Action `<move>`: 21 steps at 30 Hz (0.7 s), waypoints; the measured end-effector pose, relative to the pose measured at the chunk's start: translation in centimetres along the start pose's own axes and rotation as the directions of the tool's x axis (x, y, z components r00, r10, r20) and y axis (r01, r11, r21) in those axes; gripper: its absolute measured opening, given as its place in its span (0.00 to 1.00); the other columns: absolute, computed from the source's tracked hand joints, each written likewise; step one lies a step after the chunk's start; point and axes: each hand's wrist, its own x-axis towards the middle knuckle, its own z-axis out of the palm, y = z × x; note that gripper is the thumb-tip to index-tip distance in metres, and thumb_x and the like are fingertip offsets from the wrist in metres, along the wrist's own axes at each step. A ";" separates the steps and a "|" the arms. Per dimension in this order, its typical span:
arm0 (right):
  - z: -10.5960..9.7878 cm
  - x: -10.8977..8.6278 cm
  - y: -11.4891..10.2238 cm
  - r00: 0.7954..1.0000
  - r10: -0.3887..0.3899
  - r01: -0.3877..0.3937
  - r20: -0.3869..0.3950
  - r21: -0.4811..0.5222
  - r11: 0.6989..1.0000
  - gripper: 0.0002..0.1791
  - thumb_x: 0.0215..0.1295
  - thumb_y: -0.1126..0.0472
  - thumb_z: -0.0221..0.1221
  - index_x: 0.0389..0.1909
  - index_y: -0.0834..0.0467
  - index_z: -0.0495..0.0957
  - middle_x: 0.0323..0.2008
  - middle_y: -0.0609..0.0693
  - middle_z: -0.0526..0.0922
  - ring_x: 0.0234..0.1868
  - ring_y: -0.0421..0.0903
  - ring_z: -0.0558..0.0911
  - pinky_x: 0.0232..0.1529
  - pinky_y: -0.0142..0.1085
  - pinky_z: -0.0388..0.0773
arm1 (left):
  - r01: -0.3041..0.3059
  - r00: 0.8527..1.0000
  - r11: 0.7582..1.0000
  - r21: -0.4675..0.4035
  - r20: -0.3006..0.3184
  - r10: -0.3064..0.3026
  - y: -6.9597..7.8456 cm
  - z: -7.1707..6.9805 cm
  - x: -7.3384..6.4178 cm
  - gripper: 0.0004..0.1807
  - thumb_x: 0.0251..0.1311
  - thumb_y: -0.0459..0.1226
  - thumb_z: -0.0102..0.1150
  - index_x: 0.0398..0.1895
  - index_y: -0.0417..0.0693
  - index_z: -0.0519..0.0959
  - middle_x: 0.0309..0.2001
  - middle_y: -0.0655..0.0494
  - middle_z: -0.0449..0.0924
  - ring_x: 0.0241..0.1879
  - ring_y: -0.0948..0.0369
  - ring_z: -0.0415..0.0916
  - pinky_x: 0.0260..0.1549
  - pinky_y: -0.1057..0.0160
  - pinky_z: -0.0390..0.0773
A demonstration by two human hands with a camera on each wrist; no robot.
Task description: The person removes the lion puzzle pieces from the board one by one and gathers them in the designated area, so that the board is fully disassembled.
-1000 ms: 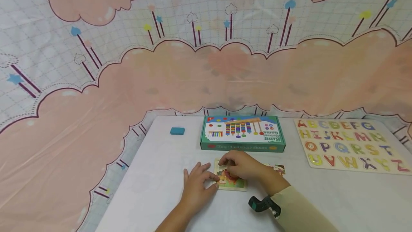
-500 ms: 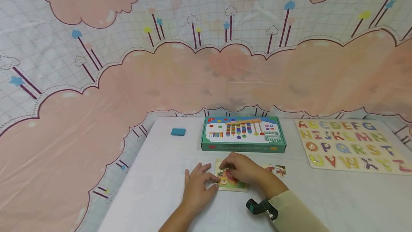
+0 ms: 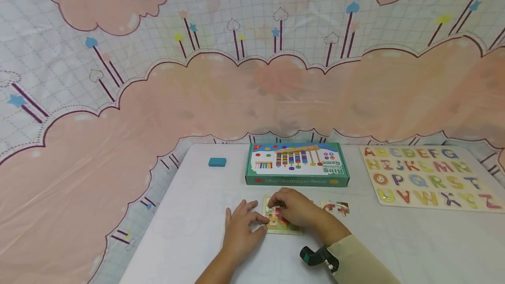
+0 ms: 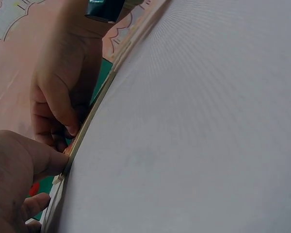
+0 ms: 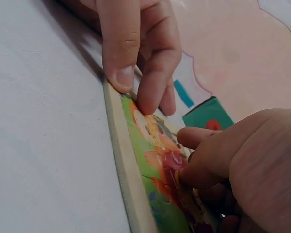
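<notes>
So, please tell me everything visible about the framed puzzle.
The framed puzzle is a flat rectangle with a pale, wood-like rim and interlocking pieces in green, orange and red. It lies on the white table. The left grip touches its left edge; the right grip covers part of it, so completeness is unclear.

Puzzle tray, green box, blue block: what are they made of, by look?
Puzzle tray: probably wood or fibreboard, matte; pale tan, plain rim.
Green box: likely printed cardboard, smooth; flat printed panels, crisp folded edges.
Blue block: painted wood or plastic, can't tell; one even colour, no visible grain, finish too small to judge.
</notes>
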 end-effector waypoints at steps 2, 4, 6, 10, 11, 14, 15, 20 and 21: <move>0.1 0.0 0.0 1.000 0.004 -0.004 -0.006 0.009 1.000 0.16 0.69 0.75 0.62 0.47 0.51 0.85 0.48 0.44 0.82 0.52 0.45 0.80 0.65 0.52 0.78 | -0.004 1.000 1.000 0.005 -0.005 0.005 0.0 0.0 0.0 0.09 0.56 0.35 0.72 0.34 0.64 0.89 0.69 0.45 0.79 0.78 0.35 0.61 0.71 0.20 0.33; 0.2 0.0 0.0 1.000 0.011 -0.010 -0.006 0.020 1.000 0.17 0.69 0.75 0.62 0.47 0.50 0.84 0.48 0.44 0.82 0.52 0.46 0.80 0.66 0.52 0.78 | -0.006 1.000 1.000 0.004 -0.006 0.006 0.1 0.0 0.0 0.09 0.56 0.34 0.72 0.33 0.63 0.88 0.69 0.45 0.79 0.78 0.35 0.61 0.71 0.20 0.33; 0.2 0.1 0.0 1.000 0.018 -0.018 -0.006 0.033 0.999 0.17 0.69 0.76 0.62 0.47 0.49 0.83 0.48 0.44 0.82 0.52 0.46 0.79 0.66 0.52 0.77 | -0.011 1.000 1.000 0.003 -0.008 0.011 0.1 0.0 -0.1 0.10 0.55 0.34 0.72 0.33 0.63 0.88 0.69 0.45 0.79 0.77 0.34 0.61 0.71 0.19 0.33; 0.2 -0.1 0.1 1.000 0.003 -0.002 -0.017 0.048 0.999 0.19 0.67 0.76 0.62 0.46 0.48 0.83 0.46 0.42 0.82 0.48 0.45 0.78 0.62 0.51 0.78 | -0.016 1.000 1.000 0.001 -0.008 0.016 0.1 -0.1 -0.1 0.10 0.55 0.34 0.72 0.33 0.64 0.88 0.69 0.45 0.79 0.77 0.34 0.60 0.70 0.19 0.33; 0.2 -0.1 0.2 1.000 -0.003 0.004 -0.021 0.053 0.999 0.19 0.67 0.77 0.62 0.46 0.48 0.83 0.45 0.42 0.82 0.47 0.45 0.78 0.59 0.49 0.78 | -0.017 1.000 1.000 0.002 -0.009 0.017 0.1 -0.1 -0.1 0.10 0.55 0.34 0.72 0.33 0.64 0.88 0.69 0.45 0.79 0.77 0.34 0.60 0.70 0.19 0.33; 0.3 -0.3 0.3 0.999 -0.025 0.028 -0.039 0.060 0.998 0.20 0.67 0.77 0.61 0.46 0.48 0.83 0.42 0.42 0.82 0.44 0.45 0.77 0.53 0.45 0.77 | -0.022 1.000 1.000 0.002 -0.012 0.022 0.0 -0.1 -0.1 0.11 0.55 0.34 0.72 0.33 0.65 0.88 0.69 0.46 0.79 0.77 0.35 0.61 0.70 0.19 0.33; 0.3 -0.3 0.3 0.998 -0.030 0.032 -0.046 0.060 0.998 0.19 0.67 0.77 0.61 0.46 0.48 0.84 0.41 0.42 0.82 0.43 0.45 0.77 0.52 0.44 0.77 | -0.023 1.000 1.000 0.002 -0.011 0.023 0.0 0.0 -0.1 0.11 0.55 0.34 0.72 0.33 0.65 0.88 0.69 0.46 0.79 0.77 0.35 0.61 0.70 0.19 0.33; 0.4 -0.4 0.6 0.997 -0.041 0.045 -0.061 0.066 0.997 0.20 0.67 0.77 0.60 0.46 0.47 0.84 0.41 0.41 0.82 0.43 0.44 0.77 0.51 0.43 0.77 | -0.021 1.000 1.000 -0.002 -0.009 0.021 0.0 0.0 -0.1 0.11 0.55 0.34 0.72 0.33 0.65 0.88 0.69 0.47 0.79 0.78 0.35 0.60 0.70 0.19 0.32; 0.5 -0.4 0.6 0.997 -0.043 0.048 -0.064 0.069 0.996 0.20 0.67 0.77 0.60 0.46 0.47 0.84 0.41 0.41 0.82 0.43 0.44 0.77 0.51 0.44 0.77 | -0.021 1.000 1.000 -0.002 -0.008 0.021 0.0 0.0 -0.1 0.11 0.55 0.34 0.72 0.33 0.65 0.88 0.69 0.47 0.79 0.78 0.35 0.60 0.70 0.19 0.32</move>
